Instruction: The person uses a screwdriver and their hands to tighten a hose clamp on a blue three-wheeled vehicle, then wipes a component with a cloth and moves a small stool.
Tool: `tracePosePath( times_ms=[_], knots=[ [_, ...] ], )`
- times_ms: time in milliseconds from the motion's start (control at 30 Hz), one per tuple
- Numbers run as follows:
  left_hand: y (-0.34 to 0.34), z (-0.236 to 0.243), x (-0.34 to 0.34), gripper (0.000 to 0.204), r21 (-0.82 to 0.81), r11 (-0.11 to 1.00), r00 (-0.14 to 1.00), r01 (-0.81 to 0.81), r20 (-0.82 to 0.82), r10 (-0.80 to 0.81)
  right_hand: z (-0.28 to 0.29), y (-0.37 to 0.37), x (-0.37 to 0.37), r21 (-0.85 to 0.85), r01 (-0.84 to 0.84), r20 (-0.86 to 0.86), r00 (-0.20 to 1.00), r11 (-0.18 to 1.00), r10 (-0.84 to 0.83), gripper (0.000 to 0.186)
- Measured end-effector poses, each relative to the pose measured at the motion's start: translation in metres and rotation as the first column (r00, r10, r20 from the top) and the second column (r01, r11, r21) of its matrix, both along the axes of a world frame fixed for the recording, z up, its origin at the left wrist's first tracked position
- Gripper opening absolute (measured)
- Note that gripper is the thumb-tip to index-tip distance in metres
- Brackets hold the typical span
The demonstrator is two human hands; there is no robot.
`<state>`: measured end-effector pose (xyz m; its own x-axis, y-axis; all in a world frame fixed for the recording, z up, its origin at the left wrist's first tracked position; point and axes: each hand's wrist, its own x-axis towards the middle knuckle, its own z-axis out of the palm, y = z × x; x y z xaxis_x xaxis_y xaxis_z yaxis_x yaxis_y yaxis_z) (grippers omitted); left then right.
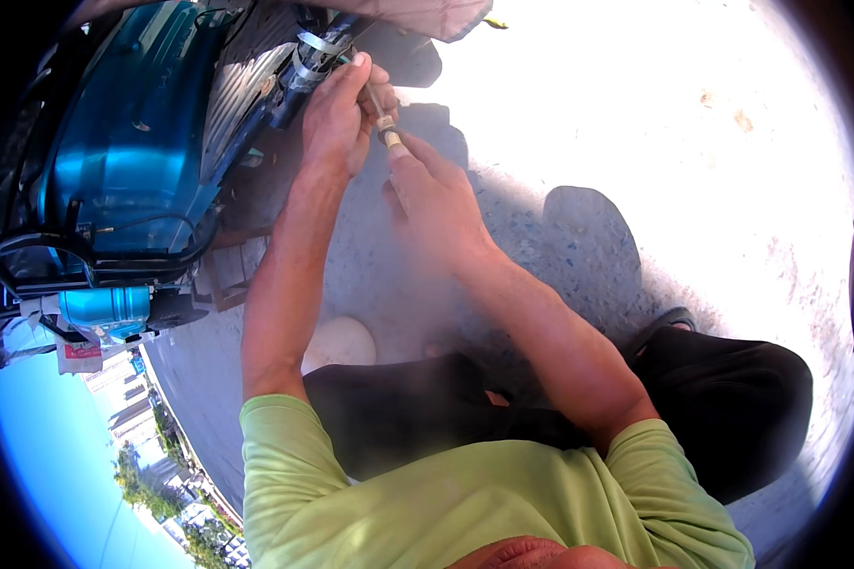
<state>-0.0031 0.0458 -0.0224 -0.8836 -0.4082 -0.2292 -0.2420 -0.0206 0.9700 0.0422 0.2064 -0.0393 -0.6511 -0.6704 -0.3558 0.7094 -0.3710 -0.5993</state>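
My right hand [436, 194] is closed round the yellowish handle of a screwdriver [392, 138]. Its thin shaft runs up and to the left, toward a dark tube [299, 81] with silver bands round it. Around that shaft curl the fingers of my left hand [340, 119], with the thumb near the far end by the bands. I cannot see exactly where the screwdriver's tip rests. The tube belongs to a blue vehicle [114, 142] at the upper left.
A black tubular bar [95, 256] sticks out from the vehicle's near end, with a smaller blue metal part [104, 308] below it. On the speckled ground [579, 237] a pale round object [340, 343] lies beside my leg. Brown fabric [427, 14] hangs at the top edge.
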Motion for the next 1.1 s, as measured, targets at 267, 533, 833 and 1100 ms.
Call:
tracePosePath(
  times_ms=[267, 533, 833, 1100],
  knots=[
    [-0.003, -0.004, -0.003, 0.03, -0.008, 1.0, 1.0, -0.017, -0.002, 0.017, -0.027, 0.011, -0.012, -0.6, -0.011, 0.443, 0.828, 0.8, 0.344, 0.027],
    [0.004, -0.004, -0.006, 0.028, -0.087, 0.995, 0.998, -0.055, 0.023, 0.057, -0.017, 0.003, 0.01, 0.31, 0.365, -0.598, 0.793, 0.878, -0.118, 0.044],
    [0.006, -0.004, -0.005, 0.028, -0.044, 0.999, 0.999, -0.007, -0.032, 0.006, -0.049, 0.021, -0.016, -0.614, 0.013, 0.394, 0.871, 0.789, 0.292, 0.047],
    [0.003, -0.006, -0.004, 0.027, -0.109, 0.993, 0.999, -0.053, -0.016, 0.051, -0.037, -0.006, 0.01, 0.221, 0.31, -0.478, 0.861, 0.924, -0.175, 0.047]
  ],
)
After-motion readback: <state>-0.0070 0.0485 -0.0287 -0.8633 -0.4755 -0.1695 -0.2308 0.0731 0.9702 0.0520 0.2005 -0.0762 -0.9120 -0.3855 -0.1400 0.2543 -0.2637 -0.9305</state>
